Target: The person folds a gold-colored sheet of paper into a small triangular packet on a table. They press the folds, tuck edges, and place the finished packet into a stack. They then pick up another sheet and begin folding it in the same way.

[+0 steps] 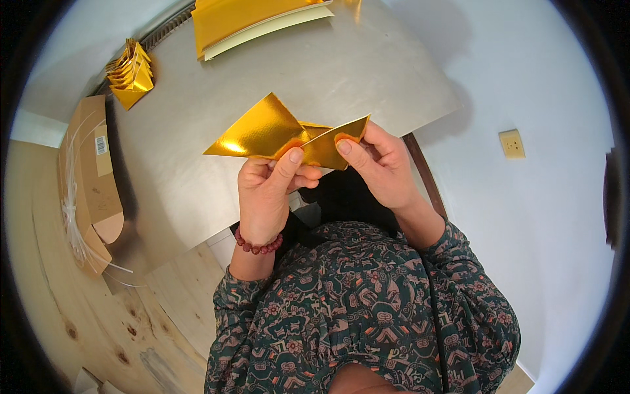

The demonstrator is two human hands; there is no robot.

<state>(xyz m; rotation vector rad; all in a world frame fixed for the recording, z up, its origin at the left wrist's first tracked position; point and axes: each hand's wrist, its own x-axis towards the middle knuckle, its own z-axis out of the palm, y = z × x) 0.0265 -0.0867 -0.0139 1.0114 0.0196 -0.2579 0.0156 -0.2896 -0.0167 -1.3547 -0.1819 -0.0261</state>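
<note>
Between my two hands is a sheet of gold foil paper point(261, 128), partly folded, held up over the near edge of the table. My left hand point(270, 180) pinches it near the middle, thumb on top and fingers underneath. On the right side a folded flap stands up to a point, and my right hand point(376, 162) grips it with the thumb on the shiny face. The fingertips behind the paper are partly hidden.
A stack of gold foil sheets point(246, 27) lies at the table's point(182, 113) far side. Folded gold paper pieces point(130, 74) are nested at the far left. A cardboard box point(93, 167) with white plastic strings point(71, 212) stands left. A wall socket point(512, 144) is at right.
</note>
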